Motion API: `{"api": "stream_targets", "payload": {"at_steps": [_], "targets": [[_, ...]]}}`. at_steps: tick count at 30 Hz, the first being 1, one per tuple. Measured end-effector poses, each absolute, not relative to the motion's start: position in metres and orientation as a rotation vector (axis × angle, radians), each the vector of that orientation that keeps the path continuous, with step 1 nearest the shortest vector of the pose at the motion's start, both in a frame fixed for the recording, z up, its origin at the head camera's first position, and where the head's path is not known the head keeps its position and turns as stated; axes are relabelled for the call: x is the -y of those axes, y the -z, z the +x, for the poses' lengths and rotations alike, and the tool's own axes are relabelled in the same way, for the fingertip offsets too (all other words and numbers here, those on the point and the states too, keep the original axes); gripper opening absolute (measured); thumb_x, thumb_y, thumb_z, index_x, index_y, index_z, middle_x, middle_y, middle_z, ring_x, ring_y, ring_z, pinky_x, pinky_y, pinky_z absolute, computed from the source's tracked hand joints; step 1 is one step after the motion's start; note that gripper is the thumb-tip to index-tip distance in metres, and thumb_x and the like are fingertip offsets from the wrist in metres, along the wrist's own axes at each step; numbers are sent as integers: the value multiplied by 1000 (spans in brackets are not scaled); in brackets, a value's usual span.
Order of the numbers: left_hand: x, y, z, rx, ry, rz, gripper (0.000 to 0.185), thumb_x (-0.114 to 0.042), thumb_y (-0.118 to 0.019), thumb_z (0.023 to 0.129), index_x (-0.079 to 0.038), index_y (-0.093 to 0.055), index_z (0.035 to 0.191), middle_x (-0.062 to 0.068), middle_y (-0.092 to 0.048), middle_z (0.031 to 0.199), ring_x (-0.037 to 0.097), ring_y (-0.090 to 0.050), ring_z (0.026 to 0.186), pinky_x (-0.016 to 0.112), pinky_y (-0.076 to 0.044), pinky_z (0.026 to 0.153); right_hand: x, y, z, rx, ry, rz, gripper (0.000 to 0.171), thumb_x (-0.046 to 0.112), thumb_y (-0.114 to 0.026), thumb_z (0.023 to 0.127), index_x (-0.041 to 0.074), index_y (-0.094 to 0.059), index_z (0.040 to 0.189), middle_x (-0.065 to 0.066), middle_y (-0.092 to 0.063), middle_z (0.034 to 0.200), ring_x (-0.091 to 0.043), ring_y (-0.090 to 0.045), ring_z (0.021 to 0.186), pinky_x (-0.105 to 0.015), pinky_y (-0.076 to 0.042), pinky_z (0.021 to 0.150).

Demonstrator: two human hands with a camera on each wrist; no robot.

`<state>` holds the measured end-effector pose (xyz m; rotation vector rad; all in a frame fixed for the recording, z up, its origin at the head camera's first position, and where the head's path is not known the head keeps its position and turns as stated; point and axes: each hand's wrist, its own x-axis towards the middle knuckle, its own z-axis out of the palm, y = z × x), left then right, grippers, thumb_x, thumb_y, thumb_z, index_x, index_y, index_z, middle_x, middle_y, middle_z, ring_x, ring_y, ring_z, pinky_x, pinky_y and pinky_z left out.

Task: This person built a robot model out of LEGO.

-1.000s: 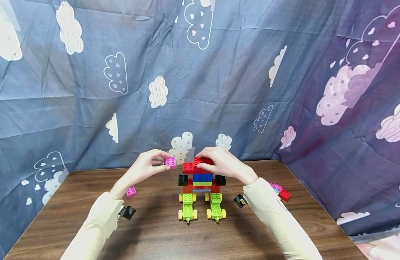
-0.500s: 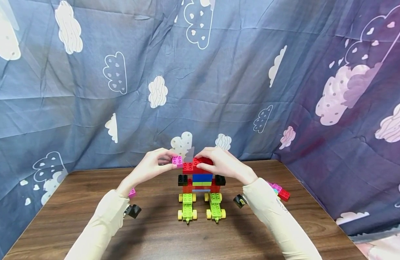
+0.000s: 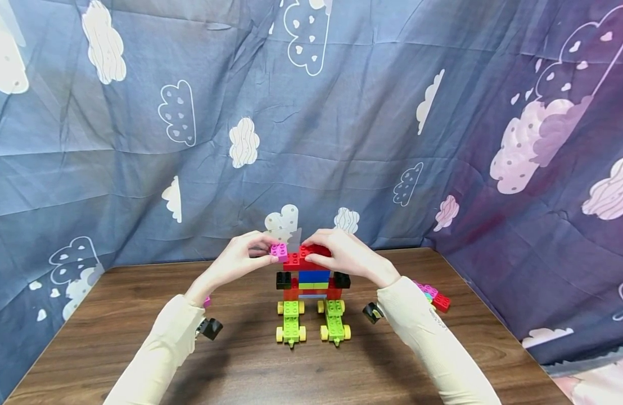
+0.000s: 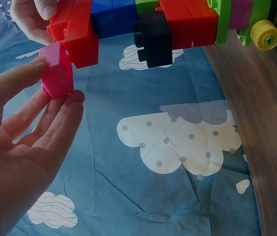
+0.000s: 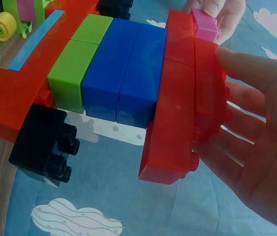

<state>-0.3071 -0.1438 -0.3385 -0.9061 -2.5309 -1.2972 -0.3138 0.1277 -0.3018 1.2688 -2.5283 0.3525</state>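
My left hand [image 3: 235,260] pinches a pink toy brick [image 3: 278,252] between thumb and fingers. That brick is right at the left end of the top red bricks [image 3: 292,260] of a standing brick figure. My right hand [image 3: 348,253] grips the upper red brick [image 5: 210,88] from its far side, thumb on the near face. Below come blue bricks [image 5: 123,69], lime green ones and a wide red row. Black bricks [image 3: 283,280] jut out on both sides, their studs facing up. Two lime green wheeled bases [image 3: 291,323] with yellow wheels carry the figure.
On the right side of the wooden table [image 3: 311,377] lies a group of loose bricks [image 3: 441,302], partly behind the right sleeve. Another pink brick [image 3: 207,302] shows just past the left wrist. A blue cloud-print cloth [image 3: 210,185] hangs behind the table.
My left hand has moved right with the pink brick, from a gap away to the left end of the top red bricks. The right hand has kept its grip in place.
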Motion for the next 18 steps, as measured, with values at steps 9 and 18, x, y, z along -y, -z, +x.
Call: {"api": "stream_targets", "payload": {"at_steps": [9,18], "targets": [[140,342,-308,2517,1300,-954,33,-23,-74,89,-12,-68,120,10,-67,117,23,-68,102,44,-55,96,-128,303,-314,2518,-344,1271,26,28,-69,93,14,-72,114,0,-73,106,-13,-67,94,-30,-57,87],[138,343,-308,2491,1357,-992,33,-18,-74,89,-11,-67,121,11,-64,118,25,-66,102,50,-54,97,-128,304,-314,2515,-351,1268,26,28,-69,93,14,-72,114,0,-73,106,-14,-67,95,-31,-57,87]]}}
